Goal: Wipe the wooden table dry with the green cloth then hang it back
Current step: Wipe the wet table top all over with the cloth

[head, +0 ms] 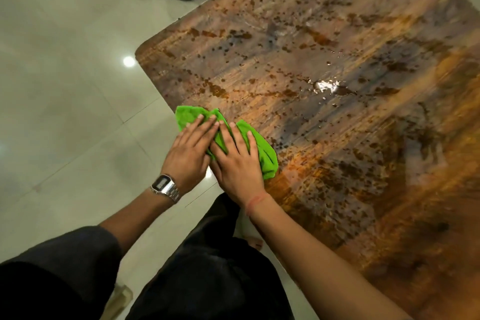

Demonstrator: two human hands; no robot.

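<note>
Crumpled bright green cloth [262, 149] lies at near left edge of wet, droplet-spotted brown wooden table [337, 86]. Left hand [188, 152] and right hand [235, 163] press flat on it, fingers spread, not clenched.

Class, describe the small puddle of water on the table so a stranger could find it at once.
Start at the wooden table, whose top is speckled with dark wet spots. Look beyond and to the right of the green cloth, towards the table's middle. The puddle is the one patch with a bright white glare.
</note>
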